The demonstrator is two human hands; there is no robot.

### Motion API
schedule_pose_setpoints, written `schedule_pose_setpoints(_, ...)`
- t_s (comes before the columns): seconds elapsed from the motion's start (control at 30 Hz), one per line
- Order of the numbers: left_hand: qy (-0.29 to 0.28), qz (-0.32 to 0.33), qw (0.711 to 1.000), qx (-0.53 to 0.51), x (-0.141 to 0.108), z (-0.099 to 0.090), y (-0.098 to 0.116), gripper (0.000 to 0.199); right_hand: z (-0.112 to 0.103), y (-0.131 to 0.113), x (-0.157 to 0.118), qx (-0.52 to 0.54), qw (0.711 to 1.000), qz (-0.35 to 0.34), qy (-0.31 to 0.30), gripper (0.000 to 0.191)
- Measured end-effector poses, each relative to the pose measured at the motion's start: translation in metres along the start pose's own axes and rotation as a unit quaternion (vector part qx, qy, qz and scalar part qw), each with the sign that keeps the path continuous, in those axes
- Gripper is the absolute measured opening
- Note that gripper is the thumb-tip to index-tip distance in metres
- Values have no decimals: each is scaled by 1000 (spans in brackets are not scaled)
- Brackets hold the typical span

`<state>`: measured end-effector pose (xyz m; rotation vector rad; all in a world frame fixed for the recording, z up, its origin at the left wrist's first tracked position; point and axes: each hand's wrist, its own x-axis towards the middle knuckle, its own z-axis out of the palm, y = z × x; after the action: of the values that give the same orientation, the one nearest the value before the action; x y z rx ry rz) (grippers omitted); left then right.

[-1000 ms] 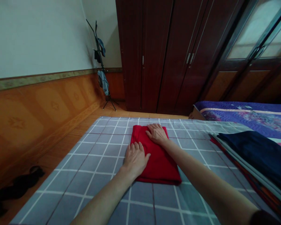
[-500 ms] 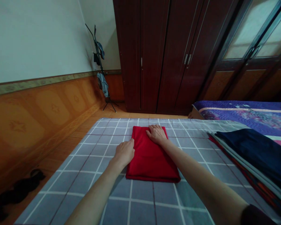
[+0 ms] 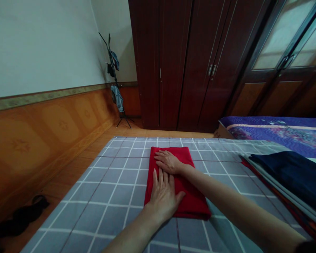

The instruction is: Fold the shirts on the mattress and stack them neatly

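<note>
A red cloth (image 3: pixel 191 196), folded into a neat rectangle, lies flat on a grey checked cover (image 3: pixel 113 189). My left hand (image 3: pixel 164 196) rests palm down on its lower left part, fingers spread and pointing away from me. Just beyond those fingertips, my right hand (image 3: pixel 170 162) lies flat across the upper part of the cloth, its fingers pointing left. Neither hand grips the fabric. The hands and forearms hide part of the cloth.
To the right is a stack of folded clothes with a navy one (image 3: pixel 292 175) on top. A purple patterned bed (image 3: pixel 252 128) stands beyond it. Dark red wardrobes (image 3: pixel 173 63) line the back, beside a coat stand (image 3: pixel 116 77). Dark items (image 3: pixel 23 214) lie on the floor at left.
My left hand has moved from the cloth's left edge onto its top and opened flat. My right hand has slid left and slightly nearer me. The view has shifted slightly.
</note>
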<state>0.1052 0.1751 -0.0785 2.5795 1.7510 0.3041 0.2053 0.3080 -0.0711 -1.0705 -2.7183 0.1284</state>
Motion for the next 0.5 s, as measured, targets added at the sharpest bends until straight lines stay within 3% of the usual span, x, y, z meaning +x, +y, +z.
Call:
schedule_pose_setpoints(0.3, -28, 28, 999, 25, -3, -11, 15, 63, 14, 15, 44, 13, 998, 55, 18, 50)
schedule_pose_setpoints(0.5, -66, 21, 997, -14, -1, -23, 13, 64, 11, 25, 60, 16, 996, 92, 10, 32)
